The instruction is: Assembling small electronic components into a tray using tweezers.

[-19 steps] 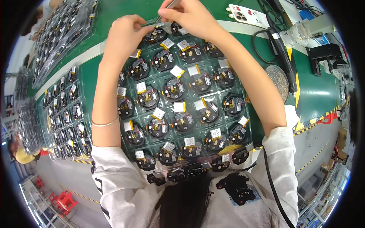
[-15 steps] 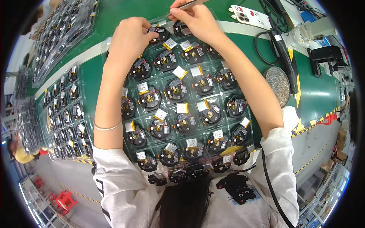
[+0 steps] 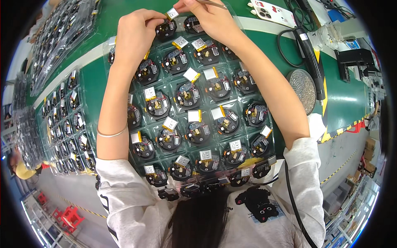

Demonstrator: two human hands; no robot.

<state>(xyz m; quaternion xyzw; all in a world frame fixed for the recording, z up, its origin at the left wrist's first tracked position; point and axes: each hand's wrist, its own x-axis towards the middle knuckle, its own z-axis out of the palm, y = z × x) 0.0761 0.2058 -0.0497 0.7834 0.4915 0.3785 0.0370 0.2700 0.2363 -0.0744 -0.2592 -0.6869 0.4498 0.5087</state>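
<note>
The clear tray (image 3: pixel 206 103) lies on the green bench (image 3: pixel 345 105), its cells filled with round black modules, most with a pale flat battery beside or over them; at the tray's far end, a white battery (image 3: pixel 172 14) stands tilted at the edge of a black module (image 3: pixel 166 30); the left hand (image 3: pixel 138 35) has its fingers drawn together at that battery's left side, though I cannot tell whether they grip it; the right hand (image 3: pixel 211 18), its fingertips near the battery's upper corner, holds metal tweezers (image 3: pixel 213 3); right of the tray are a round dish (image 3: pixel 302 89) and a black corded tool (image 3: pixel 310 62).
</note>
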